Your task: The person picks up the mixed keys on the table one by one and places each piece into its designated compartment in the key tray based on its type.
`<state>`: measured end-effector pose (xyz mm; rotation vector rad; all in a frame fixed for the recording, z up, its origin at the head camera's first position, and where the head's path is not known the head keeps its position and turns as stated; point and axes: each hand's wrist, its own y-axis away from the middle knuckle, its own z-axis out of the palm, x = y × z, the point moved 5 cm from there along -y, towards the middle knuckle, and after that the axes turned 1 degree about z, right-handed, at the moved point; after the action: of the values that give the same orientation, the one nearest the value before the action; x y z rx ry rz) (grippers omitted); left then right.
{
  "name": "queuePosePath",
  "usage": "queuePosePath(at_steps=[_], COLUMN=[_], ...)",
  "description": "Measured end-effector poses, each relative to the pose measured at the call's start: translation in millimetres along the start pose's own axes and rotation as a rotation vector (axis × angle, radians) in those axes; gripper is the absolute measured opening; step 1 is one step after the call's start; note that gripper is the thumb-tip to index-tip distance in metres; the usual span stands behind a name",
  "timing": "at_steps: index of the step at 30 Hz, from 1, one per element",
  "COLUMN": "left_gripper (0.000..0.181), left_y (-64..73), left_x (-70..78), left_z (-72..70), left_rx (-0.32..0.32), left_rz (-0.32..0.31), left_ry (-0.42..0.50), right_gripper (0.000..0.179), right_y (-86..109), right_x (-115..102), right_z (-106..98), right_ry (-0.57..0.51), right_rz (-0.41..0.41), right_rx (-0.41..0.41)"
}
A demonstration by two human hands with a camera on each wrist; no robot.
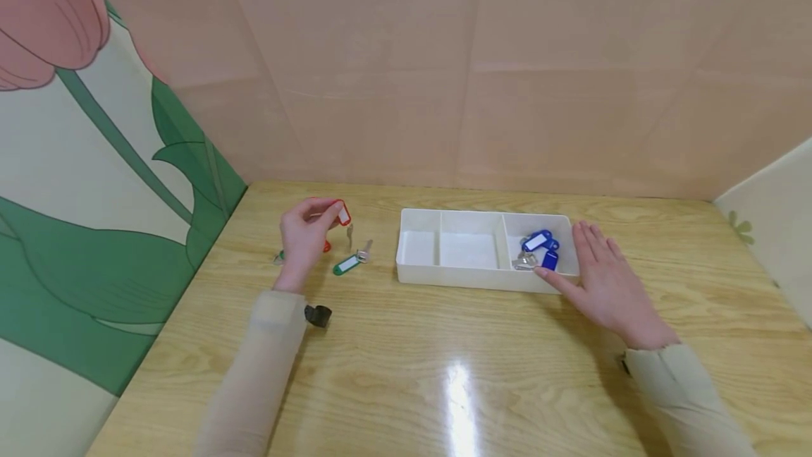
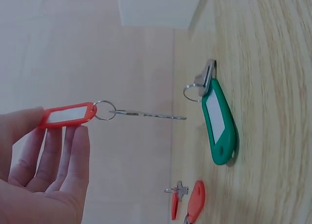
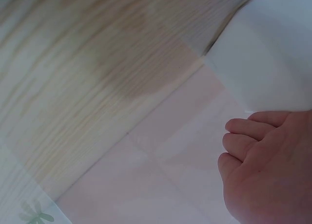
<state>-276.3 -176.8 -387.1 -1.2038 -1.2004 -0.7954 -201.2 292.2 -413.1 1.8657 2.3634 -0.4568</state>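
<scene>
My left hand [image 1: 303, 237] pinches a red key tag [image 2: 68, 115] between thumb and fingers, above the table's left part. From the tag's ring hangs a key [image 2: 146, 115]. Below and beside it, a green key tag [image 1: 347, 264] with its own key lies on the wood. More red key tags [image 2: 196, 201] lie partly behind the hand in the head view. My right hand [image 1: 605, 288] rests, fingers straight, against the right end of a white three-compartment tray [image 1: 469, 277], its thumb at the front rim. Blue key tags [image 1: 538, 240] with keys lie in the tray's right compartment.
The left and middle compartments show bare white floors. A pink backdrop [image 1: 469, 90] rises behind the table [image 1: 393, 358], and a flower-patterned panel [image 1: 127, 252] borders it on the left. Another pale panel [image 1: 780, 231] stands at the right.
</scene>
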Motion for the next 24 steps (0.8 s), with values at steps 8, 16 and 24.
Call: queuePosePath(at_steps=[8,16,24], left_gripper=[0.021,0.023,0.022], left_y=[1.7,3.6,6.3], left_x=[2.1,5.0,6.9], left_z=[4.5,9.7,13.6], left_rx=[-0.001,-0.002,0.002], left_rz=[-0.006,-0.002,0.017], left_ry=[0.018,0.043,0.076], right_gripper=[0.105,0.105,0.105], right_y=[0.9,0.7,0.7], right_x=[-1,-2,-2], right_z=[0,0,-1], right_ry=[-0.009,-0.012,-0.008], right_rz=[0.0,-0.005,-0.008], right_rx=[0.005,0.007,0.003])
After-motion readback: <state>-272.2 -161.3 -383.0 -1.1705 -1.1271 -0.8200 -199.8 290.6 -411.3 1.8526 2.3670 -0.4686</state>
